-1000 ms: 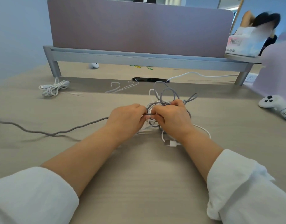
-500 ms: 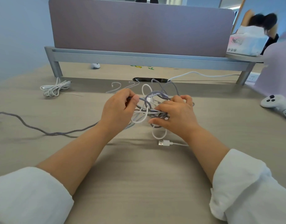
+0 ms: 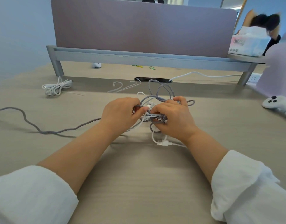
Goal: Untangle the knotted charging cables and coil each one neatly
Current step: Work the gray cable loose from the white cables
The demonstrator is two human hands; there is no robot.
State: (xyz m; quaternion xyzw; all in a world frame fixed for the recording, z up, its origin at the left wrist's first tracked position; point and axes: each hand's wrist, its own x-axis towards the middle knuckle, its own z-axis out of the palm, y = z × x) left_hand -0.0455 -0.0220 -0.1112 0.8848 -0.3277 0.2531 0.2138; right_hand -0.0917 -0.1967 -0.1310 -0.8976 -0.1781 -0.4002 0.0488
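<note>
A knot of grey braided and white cables [image 3: 156, 97] lies in the middle of the wooden desk [image 3: 139, 175]. My left hand [image 3: 121, 112] pinches strands at the knot's left side. My right hand [image 3: 173, 117] grips the knot's right side, fingers curled into the loops. One grey braided cable [image 3: 42, 128] trails away to the left edge. A white USB plug [image 3: 164, 143] lies just below my right hand. Grey loops stand up behind my fingers. A coiled white cable [image 3: 55, 88] rests at the far left.
A mauve divider panel on a grey metal frame [image 3: 139, 55] closes off the back. Thin white cables [image 3: 122, 88] lie near the desk's cable slot [image 3: 152, 79]. A white game controller [image 3: 278, 104] sits at the right edge. A tissue pack [image 3: 248, 44] sits on the shelf.
Both hands have closed in on the knot, the left moving right toward the right hand. The grey loops now stand higher behind the fingers, and the trailing grey cable has shifted slightly.
</note>
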